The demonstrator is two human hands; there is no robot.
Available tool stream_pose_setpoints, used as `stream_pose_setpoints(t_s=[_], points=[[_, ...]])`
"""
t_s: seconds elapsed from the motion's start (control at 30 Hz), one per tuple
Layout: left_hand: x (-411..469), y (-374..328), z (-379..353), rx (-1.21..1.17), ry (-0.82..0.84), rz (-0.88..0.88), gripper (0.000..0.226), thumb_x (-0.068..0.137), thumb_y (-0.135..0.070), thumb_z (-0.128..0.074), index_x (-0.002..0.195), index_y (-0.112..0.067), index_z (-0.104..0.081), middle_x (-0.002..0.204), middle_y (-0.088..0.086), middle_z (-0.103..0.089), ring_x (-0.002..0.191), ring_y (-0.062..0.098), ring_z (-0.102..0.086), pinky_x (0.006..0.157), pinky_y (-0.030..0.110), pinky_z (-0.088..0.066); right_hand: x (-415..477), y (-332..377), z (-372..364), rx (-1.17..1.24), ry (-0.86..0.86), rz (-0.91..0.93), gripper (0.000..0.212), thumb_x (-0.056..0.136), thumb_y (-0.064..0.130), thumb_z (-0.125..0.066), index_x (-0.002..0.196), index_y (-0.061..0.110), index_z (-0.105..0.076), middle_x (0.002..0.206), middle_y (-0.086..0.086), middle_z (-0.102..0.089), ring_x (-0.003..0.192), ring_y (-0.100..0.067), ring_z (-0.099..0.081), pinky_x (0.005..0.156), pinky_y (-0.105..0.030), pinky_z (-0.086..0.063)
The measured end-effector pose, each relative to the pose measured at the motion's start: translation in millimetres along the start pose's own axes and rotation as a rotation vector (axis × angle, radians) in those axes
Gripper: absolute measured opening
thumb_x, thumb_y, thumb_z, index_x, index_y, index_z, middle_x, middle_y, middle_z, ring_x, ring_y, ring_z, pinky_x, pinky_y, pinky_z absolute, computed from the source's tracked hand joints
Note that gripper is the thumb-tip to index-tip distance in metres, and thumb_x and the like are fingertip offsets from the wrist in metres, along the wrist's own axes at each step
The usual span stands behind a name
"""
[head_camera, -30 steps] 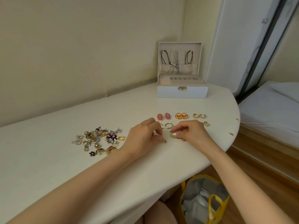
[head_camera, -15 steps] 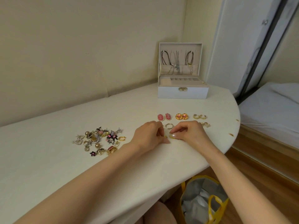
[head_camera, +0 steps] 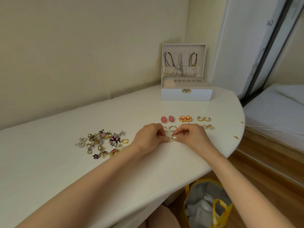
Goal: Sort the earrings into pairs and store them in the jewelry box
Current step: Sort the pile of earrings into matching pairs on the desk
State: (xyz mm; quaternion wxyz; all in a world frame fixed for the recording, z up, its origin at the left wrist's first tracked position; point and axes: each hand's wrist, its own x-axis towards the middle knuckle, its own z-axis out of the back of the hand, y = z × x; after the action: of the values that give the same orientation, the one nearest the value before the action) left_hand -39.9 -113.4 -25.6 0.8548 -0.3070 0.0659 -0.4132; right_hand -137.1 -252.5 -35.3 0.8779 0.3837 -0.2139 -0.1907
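My left hand (head_camera: 150,137) and my right hand (head_camera: 189,135) meet fingertip to fingertip on the white table, both pinching a small gold earring (head_camera: 168,138) between them. Behind them lie sorted pairs: pink oval earrings (head_camera: 167,119), round gold earrings (head_camera: 185,118), gold hoops (head_camera: 203,119), a thin ring earring (head_camera: 172,128) and a pale pair (head_camera: 209,126). A heap of unsorted earrings (head_camera: 102,143) lies to the left. The white jewelry box (head_camera: 186,94) stands open at the back.
Necklaces hang inside the box lid (head_camera: 181,63). The table's rounded edge (head_camera: 230,155) curves on the right. A yellow bag (head_camera: 207,204) stands on the wooden floor below it, and a white bed (head_camera: 276,109) is at the far right.
Both hands have drawn slightly closer together over the small gold earring; the laid-out pairs and the heap have not moved.
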Motion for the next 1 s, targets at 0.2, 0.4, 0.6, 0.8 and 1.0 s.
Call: stream_pose_setpoints(t_s=[0.2,0.4,0.6,0.8,1.0], points=[[-14.0,7.3,16.7,0.045,-0.021,-0.06,0.005,0.086,-0.019,-0.06,0.089,-0.015,-0.062,0.094,-0.001,-0.063,0.08,0.015,-0.051,0.075,0.029,-0.042,-1.9,3.0,-2.2,-0.07,-0.022,0.005,0.008,0.074,0.019,-0.077,0.071,0.016,-0.07,0.075,0.002,-0.068,0.069,-0.007,-0.056,0.069,-0.024,-0.046],[-35.8,24.3,51.9,0.074,-0.096,-0.047,0.006,0.088,-0.018,-0.059,0.089,-0.015,-0.064,0.093,-0.001,-0.065,0.081,0.016,-0.055,0.078,0.03,-0.044,-0.7,4.1,-3.3,0.039,-0.051,-0.111,0.015,0.072,0.021,-0.078,0.061,0.023,-0.068,0.07,0.01,-0.067,0.073,-0.007,-0.06,0.073,-0.029,-0.049],[-53.3,44.2,86.9,0.065,-0.177,0.026,0.006,0.089,-0.015,-0.058,0.087,-0.016,-0.064,0.078,-0.011,-0.06,0.073,0.008,-0.054,0.061,0.01,-0.037,-2.1,9.1,-3.6,-0.07,-0.06,-0.137,0.011,0.074,0.026,-0.077,0.068,0.023,-0.068,0.066,0.015,-0.061,0.074,-0.01,-0.058,0.066,-0.027,-0.043],[-69.3,59.4,112.8,0.066,-0.17,0.1,0.008,0.088,-0.013,-0.058,0.084,-0.016,-0.063,0.078,-0.006,-0.062,0.065,0.009,-0.053,0.049,0.008,-0.036,-4.8,11.1,-4.8,-0.078,-0.076,-0.152,0.015,0.077,0.026,-0.075,0.065,0.025,-0.067,0.068,0.014,-0.064,0.08,-0.014,-0.063,0.072,-0.03,-0.05],[-81.3,73.4,124.5,0.083,0.002,0.11,0.011,0.083,-0.013,-0.066,0.076,-0.021,-0.064,0.076,-0.003,-0.066,0.067,0.009,-0.056,0.058,0.012,-0.041,-9.4,23.6,-2.5,-0.212,-0.175,-0.045,0.008,0.084,0.032,-0.066,0.085,0.024,-0.069,0.067,0.013,-0.049,0.076,-0.013,-0.052,0.064,-0.026,-0.033]])
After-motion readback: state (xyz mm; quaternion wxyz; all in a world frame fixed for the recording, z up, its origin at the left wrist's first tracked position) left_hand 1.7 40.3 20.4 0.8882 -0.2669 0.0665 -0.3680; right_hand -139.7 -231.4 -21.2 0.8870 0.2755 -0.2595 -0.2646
